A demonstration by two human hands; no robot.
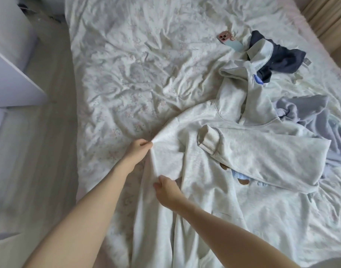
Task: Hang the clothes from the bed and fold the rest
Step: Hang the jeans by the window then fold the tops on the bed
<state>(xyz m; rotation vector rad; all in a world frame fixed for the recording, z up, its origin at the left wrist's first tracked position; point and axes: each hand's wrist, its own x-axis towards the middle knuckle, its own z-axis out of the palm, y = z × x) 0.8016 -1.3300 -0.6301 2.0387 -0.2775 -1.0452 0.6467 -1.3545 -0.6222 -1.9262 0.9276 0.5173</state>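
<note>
A pale cream hoodie [249,151] lies spread on the bed, one sleeve folded across its front over a brown and blue print. My left hand [137,150] pinches the hoodie's left edge near the shoulder. Lower on that same edge, my right hand [166,191] grips the fabric. A dark navy garment [281,60] with a white trimmed piece lies beyond the hood. At the right, partly under the hoodie, sits a light blue-grey garment [309,111].
The bed [131,60] has a crumpled floral sheet. A pink phone [228,40] lies on it near the navy garment. White furniture [9,74] stands to the left across a strip of pale floor. Curtains hang at the top right.
</note>
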